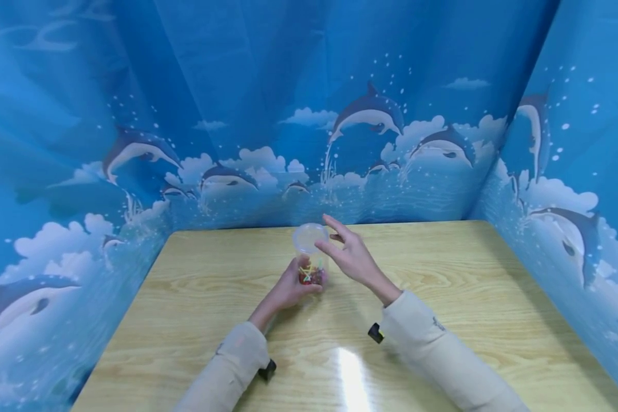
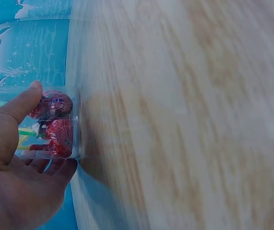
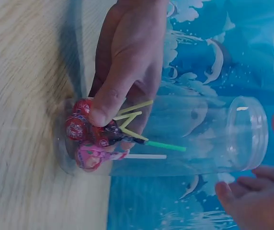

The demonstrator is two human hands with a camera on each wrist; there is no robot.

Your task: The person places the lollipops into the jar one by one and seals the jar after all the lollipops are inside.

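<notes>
A clear plastic jar point(image 3: 194, 120) stands upright on the table with several lollipops point(image 3: 91, 127) at its bottom. Their wrappers are red, dark and pink, and yellow, green and white sticks point upward. My left hand point(image 1: 290, 286) grips the jar low down, its thumb across the near side in the right wrist view. A clear round lid point(image 1: 311, 237) sits on the jar's mouth. Beside that lid, my right hand point(image 1: 351, 252) has its fingers and thumb spread apart; whether a fingertip touches the rim I cannot tell. In the left wrist view red-wrapped lollipops point(image 2: 58, 136) show through the wall.
The light wood-grain table point(image 1: 432, 286) extends around the jar on all sides. A blue curtain point(image 1: 268, 114) printed with dolphins and clouds rises behind the table and along both sides. Light glares off the tabletop near its front.
</notes>
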